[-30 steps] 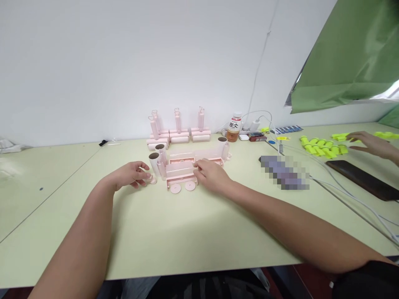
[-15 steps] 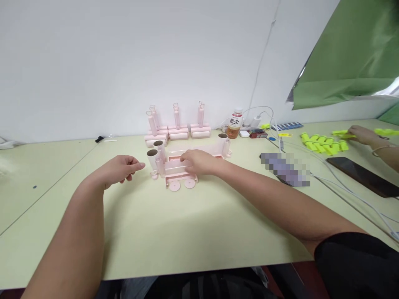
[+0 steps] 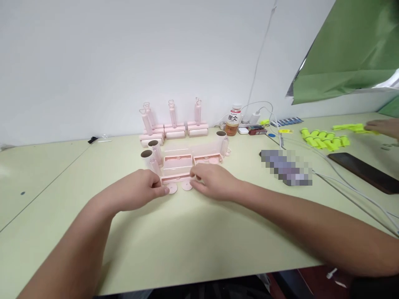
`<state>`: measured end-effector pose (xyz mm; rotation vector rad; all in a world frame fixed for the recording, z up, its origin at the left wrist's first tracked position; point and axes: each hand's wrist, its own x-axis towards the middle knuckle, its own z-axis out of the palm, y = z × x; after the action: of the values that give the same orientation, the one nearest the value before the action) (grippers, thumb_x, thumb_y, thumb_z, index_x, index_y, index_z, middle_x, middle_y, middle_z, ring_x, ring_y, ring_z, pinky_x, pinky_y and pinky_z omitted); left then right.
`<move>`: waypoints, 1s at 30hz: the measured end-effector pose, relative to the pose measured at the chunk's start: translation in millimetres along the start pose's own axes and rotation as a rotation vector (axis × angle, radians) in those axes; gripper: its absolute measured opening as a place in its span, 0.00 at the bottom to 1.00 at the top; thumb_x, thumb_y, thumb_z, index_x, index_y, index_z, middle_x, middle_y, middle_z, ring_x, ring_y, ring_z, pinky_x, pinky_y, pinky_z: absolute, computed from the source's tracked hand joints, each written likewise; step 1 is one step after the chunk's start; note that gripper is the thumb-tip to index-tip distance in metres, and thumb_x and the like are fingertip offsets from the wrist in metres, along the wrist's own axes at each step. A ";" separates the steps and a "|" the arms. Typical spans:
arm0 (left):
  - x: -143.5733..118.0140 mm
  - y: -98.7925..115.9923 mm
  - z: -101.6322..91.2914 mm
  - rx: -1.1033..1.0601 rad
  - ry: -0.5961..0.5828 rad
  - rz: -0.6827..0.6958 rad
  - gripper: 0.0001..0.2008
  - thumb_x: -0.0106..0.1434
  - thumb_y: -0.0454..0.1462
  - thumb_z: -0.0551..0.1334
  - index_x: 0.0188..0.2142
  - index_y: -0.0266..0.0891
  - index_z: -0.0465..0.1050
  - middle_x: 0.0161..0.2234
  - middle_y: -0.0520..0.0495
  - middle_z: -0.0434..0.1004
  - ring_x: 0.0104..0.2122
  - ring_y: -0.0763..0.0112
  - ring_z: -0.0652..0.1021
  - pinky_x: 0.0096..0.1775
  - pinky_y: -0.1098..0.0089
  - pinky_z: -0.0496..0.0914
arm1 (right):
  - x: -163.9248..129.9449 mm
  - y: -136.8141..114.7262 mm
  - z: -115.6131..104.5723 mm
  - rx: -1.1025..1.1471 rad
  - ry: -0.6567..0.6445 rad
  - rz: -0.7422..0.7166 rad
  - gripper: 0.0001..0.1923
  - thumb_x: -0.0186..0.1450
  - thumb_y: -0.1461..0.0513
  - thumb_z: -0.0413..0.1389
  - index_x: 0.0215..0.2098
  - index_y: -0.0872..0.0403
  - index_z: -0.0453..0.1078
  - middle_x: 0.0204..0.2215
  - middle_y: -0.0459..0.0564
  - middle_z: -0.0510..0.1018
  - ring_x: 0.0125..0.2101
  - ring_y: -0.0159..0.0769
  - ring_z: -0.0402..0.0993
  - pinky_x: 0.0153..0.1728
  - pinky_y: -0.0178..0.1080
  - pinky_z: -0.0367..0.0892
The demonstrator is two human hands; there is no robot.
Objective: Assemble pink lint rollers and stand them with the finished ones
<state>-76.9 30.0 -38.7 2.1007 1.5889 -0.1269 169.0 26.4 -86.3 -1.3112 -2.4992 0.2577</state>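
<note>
A pale pink roller cover [image 3: 177,179], a long trough-like shell, lies between my two hands. My left hand [image 3: 137,190] closes its fingers at the shell's left end, with the thumb by a flat pink disc [image 3: 172,188]. At the right end, my right hand [image 3: 215,181] grips with its fingers curled and its thumb beside a second pink disc [image 3: 186,185]. Just behind are two more open pink covers, one on the left [image 3: 177,161] and one on the right [image 3: 208,159]. Rolls with cardboard cores [image 3: 147,160] stand to the left, beside clear pink handles.
Several pink lint rollers [image 3: 175,132] with upright handles line the wall. A bottle [image 3: 232,120], chargers and cables are back right. A blurred phone-like thing [image 3: 285,167], a black phone [image 3: 363,172] and yellow plastic parts [image 3: 324,140] lie right, near another person's hand [image 3: 383,126].
My left hand has moved right to the cover's left end. My right hand has come down and nearer to its right end. The other person's hand has shifted right.
</note>
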 end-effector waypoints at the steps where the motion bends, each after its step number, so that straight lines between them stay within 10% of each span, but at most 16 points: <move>1: -3.0 0.5 -7.8 -0.015 0.017 0.016 0.25 0.53 0.59 0.62 0.20 0.42 0.63 0.21 0.50 0.62 0.19 0.70 0.63 0.23 0.67 0.54 | -10.1 -1.5 3.8 0.029 -0.027 -0.005 0.08 0.68 0.59 0.52 0.39 0.54 0.72 0.32 0.50 0.77 0.31 0.37 0.70 0.30 0.36 0.56; 11: 44.3 3.9 -128.7 -0.057 0.627 -0.231 0.18 0.59 0.53 0.60 0.38 0.43 0.77 0.29 0.48 0.76 0.21 0.74 0.65 0.24 0.70 0.59 | -48.9 2.6 34.8 0.295 -0.103 0.006 0.05 0.64 0.63 0.54 0.31 0.54 0.70 0.26 0.45 0.75 0.25 0.31 0.66 0.28 0.34 0.57; 23: 214.1 117.4 -143.9 0.178 0.587 0.194 0.32 0.63 0.47 0.59 0.64 0.40 0.58 0.48 0.37 0.76 0.44 0.55 0.76 0.41 0.64 0.69 | -40.7 0.6 42.9 0.274 -0.131 -0.024 0.08 0.63 0.60 0.54 0.38 0.52 0.73 0.30 0.46 0.80 0.29 0.35 0.73 0.30 0.36 0.60; 30: 250.4 128.8 -139.9 0.321 0.494 0.234 0.14 0.60 0.39 0.59 0.42 0.35 0.76 0.42 0.37 0.79 0.45 0.52 0.77 0.42 0.64 0.69 | -39.0 3.0 42.9 0.297 -0.154 -0.046 0.08 0.63 0.59 0.54 0.38 0.52 0.73 0.30 0.47 0.80 0.31 0.36 0.74 0.30 0.35 0.60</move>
<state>90.1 286.1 34.9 2.7083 1.6525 0.2536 177.2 -4.8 -134.6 -1.1497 -2.4884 0.7130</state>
